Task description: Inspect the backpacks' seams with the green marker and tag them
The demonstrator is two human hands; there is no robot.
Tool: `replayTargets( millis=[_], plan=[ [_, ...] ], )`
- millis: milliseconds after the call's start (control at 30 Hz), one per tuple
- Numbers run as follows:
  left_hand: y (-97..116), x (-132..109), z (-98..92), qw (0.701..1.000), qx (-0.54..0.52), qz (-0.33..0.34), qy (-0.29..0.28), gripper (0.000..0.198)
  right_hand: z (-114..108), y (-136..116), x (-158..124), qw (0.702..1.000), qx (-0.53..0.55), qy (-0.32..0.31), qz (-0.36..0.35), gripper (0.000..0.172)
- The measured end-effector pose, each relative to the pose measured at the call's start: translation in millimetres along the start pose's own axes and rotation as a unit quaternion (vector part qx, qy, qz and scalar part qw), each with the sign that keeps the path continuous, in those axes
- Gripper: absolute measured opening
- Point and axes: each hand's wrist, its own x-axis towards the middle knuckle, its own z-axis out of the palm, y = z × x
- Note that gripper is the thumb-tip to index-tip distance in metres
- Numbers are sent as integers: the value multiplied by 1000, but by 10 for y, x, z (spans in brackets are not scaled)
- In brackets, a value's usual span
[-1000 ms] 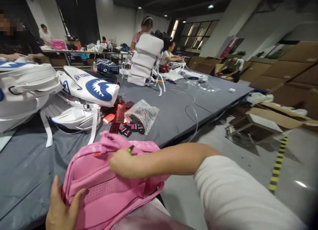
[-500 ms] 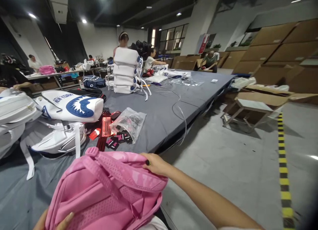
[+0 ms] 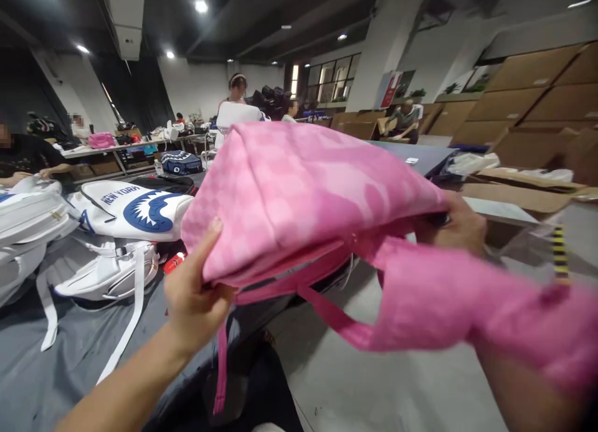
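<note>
A pink backpack [image 3: 299, 183] with a checked and camouflage pattern is held up in front of me, tilted and blurred by motion. My left hand [image 3: 199, 282] grips its lower left corner, thumb on the outer face. At the far right end my right hand [image 3: 453, 226] is closed on the bag, its fingers partly hidden. A wide pink shoulder strap [image 3: 430, 295] hangs over my right forearm. Thin straps dangle below. Left of the bag, white backpacks lie on the grey-covered table, one with a blue shark-mouth print [image 3: 149, 208].
The table's grey cover [image 3: 28, 370] runs along my left. A blue bag [image 3: 182, 162] stands farther back. Cardboard boxes [image 3: 523, 111] are stacked at the right. A co-worker [image 3: 28, 152] sits at the left; other people are in the background.
The pink backpack has been lifted and turned, so its patterned side shows instead of its padded strap side. Both hands have risen with it, and it now covers much of the table.
</note>
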Motion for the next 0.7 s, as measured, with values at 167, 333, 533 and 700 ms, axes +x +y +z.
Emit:
replayTargets(
  millis=[167, 333, 533, 700],
  plan=[
    [-77, -78, 262, 999, -9, 6, -31, 56, 197, 171, -91, 995, 51, -49, 65, 23],
    [-190, -91, 399, 975, -72, -166, -130, 45, 180, 409, -316, 984, 36, -150, 93, 20],
    [-297, -171, 511, 940, -136, -261, -174, 46, 63, 378, -378, 977, 31, -188, 99, 22],
    [-342, -323, 390, 939, -108, -297, -139, 51, 10, 244, -417, 984, 38, -169, 33, 24]
  ],
)
